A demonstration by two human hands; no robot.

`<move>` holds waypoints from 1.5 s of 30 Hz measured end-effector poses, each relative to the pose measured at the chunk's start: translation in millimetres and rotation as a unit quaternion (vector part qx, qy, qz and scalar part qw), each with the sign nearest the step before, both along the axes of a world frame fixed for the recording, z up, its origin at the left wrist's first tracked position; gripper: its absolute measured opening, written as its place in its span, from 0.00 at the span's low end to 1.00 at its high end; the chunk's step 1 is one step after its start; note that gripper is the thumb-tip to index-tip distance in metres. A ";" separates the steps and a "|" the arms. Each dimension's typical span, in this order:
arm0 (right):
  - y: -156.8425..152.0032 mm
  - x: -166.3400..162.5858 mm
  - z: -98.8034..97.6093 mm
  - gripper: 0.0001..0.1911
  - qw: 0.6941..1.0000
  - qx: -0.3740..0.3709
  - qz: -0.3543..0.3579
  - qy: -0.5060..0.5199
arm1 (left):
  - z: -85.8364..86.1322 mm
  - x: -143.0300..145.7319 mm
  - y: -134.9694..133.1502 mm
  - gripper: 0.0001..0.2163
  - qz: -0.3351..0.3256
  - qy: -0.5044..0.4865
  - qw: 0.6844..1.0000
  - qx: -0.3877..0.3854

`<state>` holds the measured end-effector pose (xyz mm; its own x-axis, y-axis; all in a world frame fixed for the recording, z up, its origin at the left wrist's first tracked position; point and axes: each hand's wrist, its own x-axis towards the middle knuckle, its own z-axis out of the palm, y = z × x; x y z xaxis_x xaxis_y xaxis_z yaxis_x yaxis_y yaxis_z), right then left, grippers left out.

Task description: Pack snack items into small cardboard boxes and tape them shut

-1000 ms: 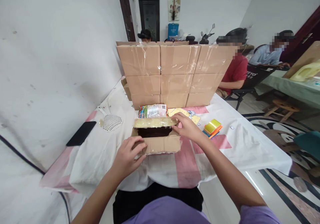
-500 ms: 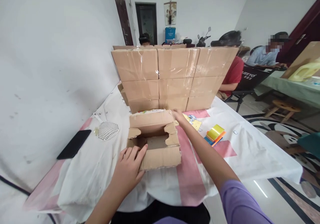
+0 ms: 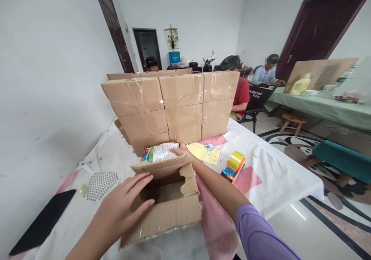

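An open cardboard box (image 3: 174,210) with torn, raised flaps stands in front of me; its inside looks bare where I can see it. My left hand (image 3: 124,202) rests at the box's left side, fingers apart over the edge. Behind the box lies a colourful plastic packet (image 3: 160,151) with a printed white label. My right hand (image 3: 182,150) reaches past the box and grips the packet's right end; part of its fingers is hidden.
A wall of taped cardboard boxes (image 3: 182,109) stands behind the packet. A tape dispenser (image 3: 234,166) lies to the right. On the left are a white perforated scoop (image 3: 102,185) and a black flat object (image 3: 43,221). Other people sit beyond the table.
The view has swung right. My right hand has come onto the packet behind the box, which now shows more. The box has tilted and come nearer, and my left hand has shifted along its left side.
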<state>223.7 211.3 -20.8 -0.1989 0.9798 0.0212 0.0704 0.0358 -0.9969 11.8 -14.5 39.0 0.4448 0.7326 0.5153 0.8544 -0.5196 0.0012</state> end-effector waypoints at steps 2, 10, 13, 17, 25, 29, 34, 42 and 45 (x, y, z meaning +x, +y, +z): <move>-4.7 13.8 0.8 0.20 1.000 0.019 -0.017 0.011 | -3.5 -1.0 21.0 0.26 -0.002 0.034 0.999 -0.004; -36.8 99.6 46.0 0.26 0.932 0.292 -0.201 0.071 | -25.7 4.7 48.0 0.32 0.039 -0.010 0.986 -0.164; -52.1 116.0 75.1 0.29 0.883 0.366 -0.282 0.088 | -21.2 6.7 44.9 0.31 0.053 -0.052 0.977 -0.198; -81.5 116.7 103.2 0.29 0.860 0.411 -0.291 0.087 | -11.6 8.6 40.1 0.31 0.052 -0.101 0.973 -0.200; -126.8 81.0 101.2 0.30 0.896 0.392 -0.178 0.111 | -9.8 10.6 34.5 0.33 0.205 -0.071 0.961 -0.173; -135.3 63.1 85.3 0.28 0.910 0.376 -0.166 0.054 | -4.2 8.7 40.8 0.24 0.232 -0.125 0.943 -0.205; -134.0 51.8 59.2 0.24 0.942 0.319 -0.085 0.059 | -10.5 -8.9 45.9 0.13 0.266 -0.337 0.868 -0.247; -122.3 66.1 43.7 0.20 0.942 0.331 0.028 -0.040 | -24.8 -21.1 41.8 0.23 0.248 -0.529 0.757 -0.293; -125.5 72.5 50.5 0.23 0.908 0.385 0.107 -0.129 | -28.7 -18.9 43.6 0.24 0.250 -0.524 0.761 -0.289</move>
